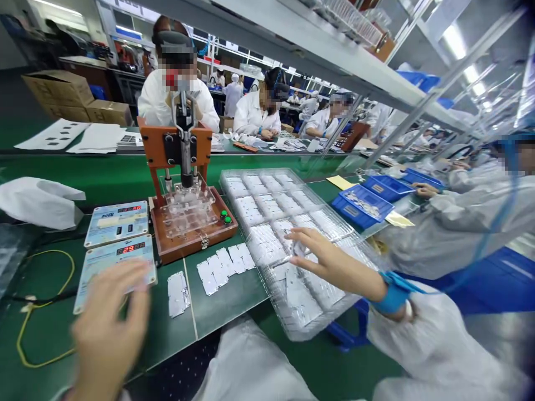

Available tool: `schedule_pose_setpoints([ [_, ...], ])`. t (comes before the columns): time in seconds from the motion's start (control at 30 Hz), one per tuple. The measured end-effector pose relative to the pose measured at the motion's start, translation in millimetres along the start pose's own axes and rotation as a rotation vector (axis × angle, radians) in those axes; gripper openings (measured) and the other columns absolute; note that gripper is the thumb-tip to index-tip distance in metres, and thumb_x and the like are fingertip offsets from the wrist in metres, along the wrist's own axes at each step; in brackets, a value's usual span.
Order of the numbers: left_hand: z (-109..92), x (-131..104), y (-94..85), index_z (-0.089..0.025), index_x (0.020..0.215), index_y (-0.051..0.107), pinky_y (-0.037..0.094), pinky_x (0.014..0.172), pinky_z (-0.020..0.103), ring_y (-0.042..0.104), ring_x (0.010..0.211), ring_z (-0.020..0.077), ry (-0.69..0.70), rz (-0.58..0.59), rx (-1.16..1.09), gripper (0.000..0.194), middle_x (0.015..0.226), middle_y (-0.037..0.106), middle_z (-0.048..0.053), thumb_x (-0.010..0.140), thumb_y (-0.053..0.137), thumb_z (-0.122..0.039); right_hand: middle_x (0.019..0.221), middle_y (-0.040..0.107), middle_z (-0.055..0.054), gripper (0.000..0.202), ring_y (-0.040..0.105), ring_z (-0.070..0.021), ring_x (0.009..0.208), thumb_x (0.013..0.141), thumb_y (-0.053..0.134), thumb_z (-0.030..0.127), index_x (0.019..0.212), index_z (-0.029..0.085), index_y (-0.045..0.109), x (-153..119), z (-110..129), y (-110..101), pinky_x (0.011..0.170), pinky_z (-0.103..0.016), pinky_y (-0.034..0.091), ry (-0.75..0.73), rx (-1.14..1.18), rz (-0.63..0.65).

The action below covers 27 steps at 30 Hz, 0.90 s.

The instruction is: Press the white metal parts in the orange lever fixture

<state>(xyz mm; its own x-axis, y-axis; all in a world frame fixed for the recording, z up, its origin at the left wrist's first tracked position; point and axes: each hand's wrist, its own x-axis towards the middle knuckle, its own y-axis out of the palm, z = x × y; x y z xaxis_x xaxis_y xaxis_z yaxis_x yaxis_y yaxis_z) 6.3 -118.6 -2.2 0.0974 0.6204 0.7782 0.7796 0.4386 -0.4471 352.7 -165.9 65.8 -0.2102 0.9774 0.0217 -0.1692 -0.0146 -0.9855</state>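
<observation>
My right hand [313, 253], with a blue wrist strap [390, 292], reaches over a clear compartmented tray [292, 328] holding thin white plates [265, 245]. Its fingers are bent around something pale that I cannot make out. My left hand [112, 320] is blurred, with thumb and fingers apart and nothing visible between them, in front of two display boxes [117, 223]. Between the hands, one white plate [178, 294] lies alone on the green bench, and a row of several plates [225, 267] lies beside the tray.
An orange press fixture [194, 239] with a clear jig and green buttons stands behind the plates. Blue bins [361, 206] are at the right near a seated co-worker. A yellow cable [25, 334] lies at the left; a metal shelf [292, 50] crosses above.
</observation>
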Motion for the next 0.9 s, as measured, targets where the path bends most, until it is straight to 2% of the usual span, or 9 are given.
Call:
schedule_pose_setpoints([
  [0.07,-54.3,-2.1,31.6,-0.022,0.105,0.056,0.048,0.087,0.035,0.058,0.101,0.0189,0.176,0.258,-0.224,0.023,0.101,0.064,0.003,0.089,0.043,-0.011,0.127,0.051,-0.011,0.046,0.050,-0.0262,0.116,0.090,0.042,0.053,0.126,0.023,0.046,-31.7,-5.0,2.9,0.095,-0.043,0.047,0.107,0.024,0.007],
  [0.1,-79.1,-4.8,50.2,-0.021,0.107,0.056,0.048,0.086,0.033,0.057,0.102,0.0189,0.293,0.380,-0.269,0.024,0.102,0.066,0.003,0.090,0.042,-0.011,0.126,0.052,-0.011,0.045,0.051,-0.0265,0.115,0.090,0.044,0.052,0.125,0.023,0.046,-44.1,-7.0,6.9,0.094,-0.044,0.048,0.139,0.024,0.000],
  [0.17,-116.8,-11.7,88.5,-0.016,0.112,0.056,0.045,0.091,0.037,0.056,0.106,0.0222,0.368,0.617,-0.219,0.027,0.111,0.065,0.005,0.089,0.044,-0.010,0.124,0.054,-0.011,0.043,0.052,-0.0274,0.115,0.089,0.049,0.048,0.123,0.022,0.048,-63.4,-9.7,17.0,0.094,-0.045,0.048,0.162,0.019,-0.009],
  [0.23,-135.7,-16.6,121.0,-0.010,0.117,0.055,0.041,0.097,0.042,0.052,0.115,0.0273,0.453,0.806,-0.146,0.030,0.120,0.061,0.012,0.089,0.047,-0.014,0.128,0.052,-0.012,0.043,0.049,-0.0285,0.120,0.087,0.054,0.043,0.123,0.022,0.048,-76.9,-9.6,26.7,0.098,-0.047,0.046,0.166,0.014,-0.009],
  [0.3,-139.3,-16.6,141.6,-0.008,0.114,0.058,0.035,0.103,0.045,0.049,0.120,0.0303,0.477,0.951,-0.114,0.029,0.123,0.059,0.016,0.089,0.048,-0.019,0.136,0.046,-0.013,0.045,0.043,-0.0292,0.127,0.085,0.058,0.041,0.124,0.022,0.048,-85.7,-6.4,33.4,0.101,-0.048,0.044,0.186,0.023,0.017],
  [0.47,-129.1,-1.1,149.5,-0.016,0.116,0.057,0.018,0.112,0.054,0.035,0.134,0.0273,0.431,1.143,-0.287,0.031,0.131,0.056,0.009,0.088,0.043,-0.010,0.137,0.043,-0.014,0.046,0.043,-0.0296,0.127,0.083,0.062,0.038,0.124,0.022,0.048,-88.9,9.2,38.8,0.099,-0.048,0.046,0.210,0.076,0.107],
  [0.6,-127.7,7.9,147.8,-0.018,0.121,0.052,0.011,0.114,0.055,0.026,0.139,0.0231,0.395,1.203,-0.366,0.044,0.136,0.052,0.006,0.083,0.038,-0.001,0.124,0.051,-0.015,0.044,0.052,-0.0295,0.114,0.081,0.065,0.031,0.120,0.018,0.049,-82.5,18.6,40.5,0.092,-0.049,0.050,0.210,0.046,0.019],
  [0.73,-132.2,7.8,148.4,-0.014,0.123,0.051,0.012,0.114,0.054,0.019,0.141,0.0262,0.323,1.138,-0.303,0.035,0.145,0.040,0.012,0.088,0.047,-0.018,0.117,0.054,-0.013,0.043,0.054,-0.0290,0.105,0.080,0.066,0.029,0.118,0.019,0.050,-80.9,22.0,42.7,0.083,-0.047,0.053,0.206,0.046,-0.003],
  [0.9,-138.9,4.1,151.9,-0.012,0.119,0.054,0.011,0.113,0.057,0.014,0.141,0.0312,0.354,1.168,-0.217,0.045,0.144,0.039,0.017,0.080,0.064,-0.032,0.116,0.053,-0.011,0.037,0.053,-0.0261,0.103,0.082,0.064,0.029,0.115,0.020,0.050,-85.5,17.0,40.8,0.082,-0.045,0.052,0.222,0.137,0.017],
])
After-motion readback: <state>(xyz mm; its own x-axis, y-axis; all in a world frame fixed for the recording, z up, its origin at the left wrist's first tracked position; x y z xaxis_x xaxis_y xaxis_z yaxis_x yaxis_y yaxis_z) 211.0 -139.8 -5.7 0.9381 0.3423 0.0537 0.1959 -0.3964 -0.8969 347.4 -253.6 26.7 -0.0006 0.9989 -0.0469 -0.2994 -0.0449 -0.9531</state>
